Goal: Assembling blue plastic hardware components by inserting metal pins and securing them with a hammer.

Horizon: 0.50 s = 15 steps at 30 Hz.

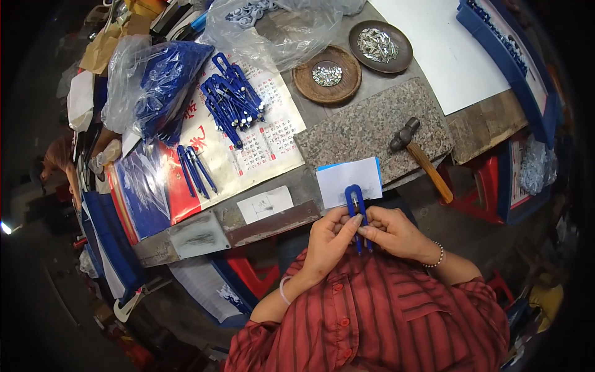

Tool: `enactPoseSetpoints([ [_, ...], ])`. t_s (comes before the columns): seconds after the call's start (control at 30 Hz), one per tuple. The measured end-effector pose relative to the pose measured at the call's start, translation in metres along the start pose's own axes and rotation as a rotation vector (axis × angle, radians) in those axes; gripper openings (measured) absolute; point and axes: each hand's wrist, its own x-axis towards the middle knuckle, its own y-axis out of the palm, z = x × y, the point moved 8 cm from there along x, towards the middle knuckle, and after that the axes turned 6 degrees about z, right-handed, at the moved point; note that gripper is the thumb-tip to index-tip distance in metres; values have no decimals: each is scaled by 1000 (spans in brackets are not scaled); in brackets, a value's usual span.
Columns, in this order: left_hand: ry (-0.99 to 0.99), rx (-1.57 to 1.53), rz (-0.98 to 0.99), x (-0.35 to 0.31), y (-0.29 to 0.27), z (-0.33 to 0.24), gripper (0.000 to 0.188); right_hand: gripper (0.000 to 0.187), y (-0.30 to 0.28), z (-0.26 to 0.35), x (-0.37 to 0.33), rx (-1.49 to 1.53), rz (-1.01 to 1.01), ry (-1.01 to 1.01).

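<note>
Both my hands are closed around a pair of blue U-shaped thread snips point(353, 196), held upright close to my body with the rounded bend pointing away from me. My left hand point(334, 239) grips one arm between thumb and fingers. My right hand point(393, 234) pinches the other arm, its thumb near the left thumb. The lower ends hang below my thumbs, and part of the middle is hidden by my fingers. Just beyond the bend lies a white paper pad point(338, 181) with a blue edge, at the table's near edge.
A hammer point(412, 146) rests on a granite slab point(347, 133), its handle overhanging the edge. Two round dishes point(304, 87) hold small metal pieces. Several blue snips point(229, 99) are heaped on a printed sheet beside plastic bags point(167, 80). A blue tray point(527, 93) stands far right.
</note>
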Motion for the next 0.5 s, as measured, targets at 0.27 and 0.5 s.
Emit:
enactPoseSetpoints([
  [0.27, -29, -98, 38, 3, 3, 4, 20, 15, 3, 3, 0, 26, 51, -2],
  [0.5, -2, -103, 35, 4, 5, 5, 20, 16, -2, -1, -1, -13, 44, 71],
])
